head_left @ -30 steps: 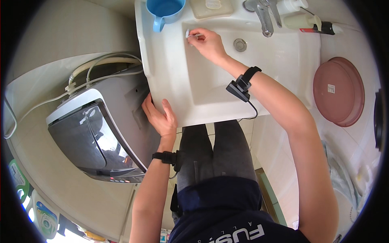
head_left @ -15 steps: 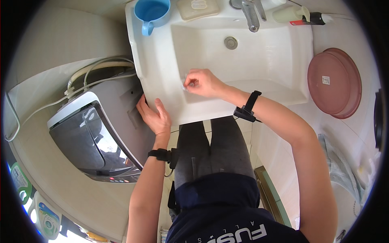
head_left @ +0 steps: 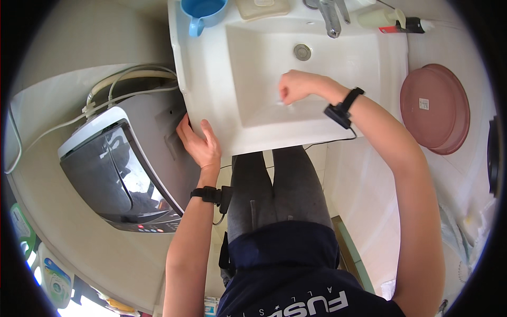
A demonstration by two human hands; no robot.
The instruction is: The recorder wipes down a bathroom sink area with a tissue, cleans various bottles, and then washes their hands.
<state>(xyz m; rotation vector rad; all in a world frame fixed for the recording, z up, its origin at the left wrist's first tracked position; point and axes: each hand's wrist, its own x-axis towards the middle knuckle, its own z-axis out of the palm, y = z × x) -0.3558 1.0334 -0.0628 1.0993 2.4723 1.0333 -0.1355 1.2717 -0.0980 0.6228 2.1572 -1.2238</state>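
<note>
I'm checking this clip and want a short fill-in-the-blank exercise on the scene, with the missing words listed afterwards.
1. The hand at the near left corner of the sink is the person's ____ hand.
2. The band on the wrist of the right hand is ____ in colour.
3. The handled cup on the sink is ____ in colour.
4. The round pinkish basin is to the ____ of the sink.

Missing words: left; black; blue; right.

White sink (head_left: pixel 259 79), blue mug (head_left: pixel 211 21), dusty-pink basin (head_left: pixel 434 127), navy shirt (head_left: pixel 285 248), charcoal trousers (head_left: pixel 296 190), black wristbands (head_left: pixel 210 195)
</note>
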